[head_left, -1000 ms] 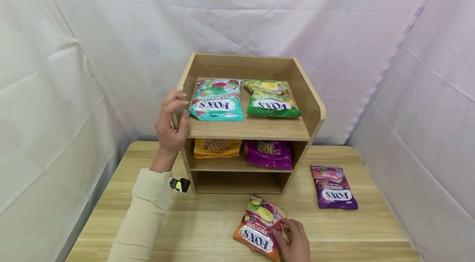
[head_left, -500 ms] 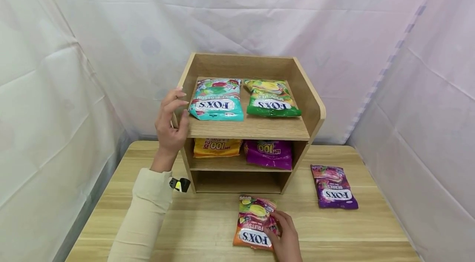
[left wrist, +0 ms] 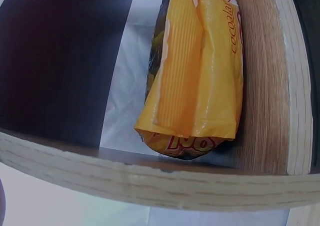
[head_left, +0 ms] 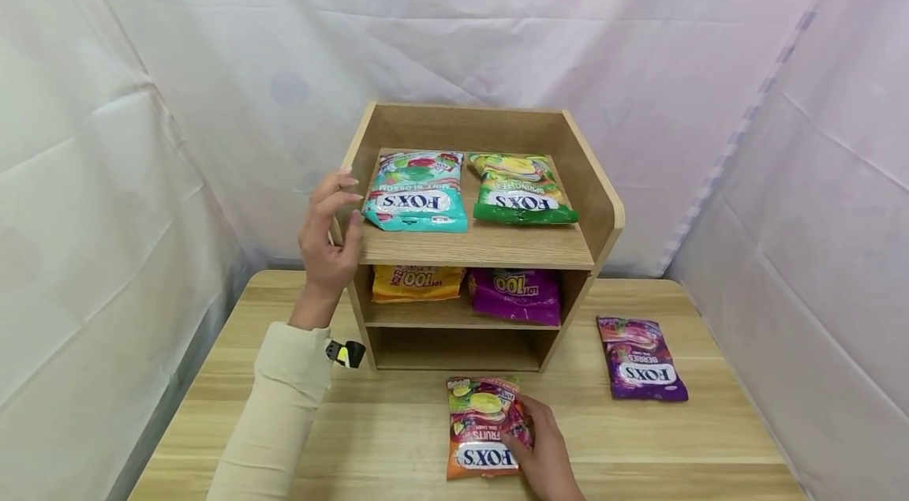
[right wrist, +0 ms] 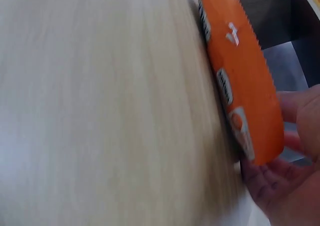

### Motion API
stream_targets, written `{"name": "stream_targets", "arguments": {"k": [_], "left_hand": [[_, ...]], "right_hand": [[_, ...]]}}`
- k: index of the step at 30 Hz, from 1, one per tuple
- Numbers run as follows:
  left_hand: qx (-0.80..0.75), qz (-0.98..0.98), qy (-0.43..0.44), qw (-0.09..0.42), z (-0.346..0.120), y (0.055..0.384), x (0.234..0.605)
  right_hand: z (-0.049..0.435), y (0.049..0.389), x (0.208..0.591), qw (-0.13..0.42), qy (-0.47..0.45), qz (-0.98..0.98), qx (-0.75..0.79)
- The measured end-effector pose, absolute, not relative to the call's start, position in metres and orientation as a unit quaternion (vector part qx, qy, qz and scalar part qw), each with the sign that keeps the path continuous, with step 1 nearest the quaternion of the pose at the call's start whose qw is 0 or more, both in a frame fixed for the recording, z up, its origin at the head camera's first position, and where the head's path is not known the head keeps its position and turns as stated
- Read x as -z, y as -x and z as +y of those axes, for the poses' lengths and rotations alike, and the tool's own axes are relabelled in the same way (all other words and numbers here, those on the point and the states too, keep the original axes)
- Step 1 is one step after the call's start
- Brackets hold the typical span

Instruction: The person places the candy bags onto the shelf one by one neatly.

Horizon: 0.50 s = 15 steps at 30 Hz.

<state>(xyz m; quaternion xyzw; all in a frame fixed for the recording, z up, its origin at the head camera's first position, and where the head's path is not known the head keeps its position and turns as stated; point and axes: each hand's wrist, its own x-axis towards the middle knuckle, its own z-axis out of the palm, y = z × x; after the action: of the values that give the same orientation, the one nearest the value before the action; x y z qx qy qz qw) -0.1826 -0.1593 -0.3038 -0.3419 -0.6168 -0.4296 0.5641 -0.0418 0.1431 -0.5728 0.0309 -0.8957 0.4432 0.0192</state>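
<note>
My right hand [head_left: 543,446] grips the right side of a red and orange bag of Fox's Fruits candy [head_left: 479,430] on the table. In the right wrist view, the bag's orange end [right wrist: 250,85] stands up beside the fingers [right wrist: 272,178]. At the shelf's left side panel, my left hand [head_left: 330,233] holds the front edge with bent fingers. On the wooden shelf [head_left: 476,248], a turquoise Mint Blossom bag [head_left: 415,193] lies left of a green Spring Tea bag [head_left: 521,189]. Below them are a yellow Lot 100 bag [head_left: 417,284] and a purple one [head_left: 514,296].
A purple Fox's Berries bag [head_left: 642,359] lies on the table [head_left: 682,446] to the right. The shelf's bottom level [head_left: 458,349] opens toward me behind the held bag. White cloth walls [head_left: 454,20] stand around the table. The left wrist view shows the yellow bag [left wrist: 200,80] close up.
My right hand has shifted left and turned the Fruits candy bag from a slant to nearly square with the shelf. My left hand stays at the shelf's side panel.
</note>
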Motion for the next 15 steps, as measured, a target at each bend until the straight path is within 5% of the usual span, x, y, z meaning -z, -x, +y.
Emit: {"name": "stream_targets", "arguments": {"k": [15], "left_hand": [[0.429, -0.626, 0.338, 0.557, -0.175, 0.206, 0.328]], "right_hand": [[0.128, 0.052, 0.556, -0.028, 0.097, -0.889, -0.448]]}}
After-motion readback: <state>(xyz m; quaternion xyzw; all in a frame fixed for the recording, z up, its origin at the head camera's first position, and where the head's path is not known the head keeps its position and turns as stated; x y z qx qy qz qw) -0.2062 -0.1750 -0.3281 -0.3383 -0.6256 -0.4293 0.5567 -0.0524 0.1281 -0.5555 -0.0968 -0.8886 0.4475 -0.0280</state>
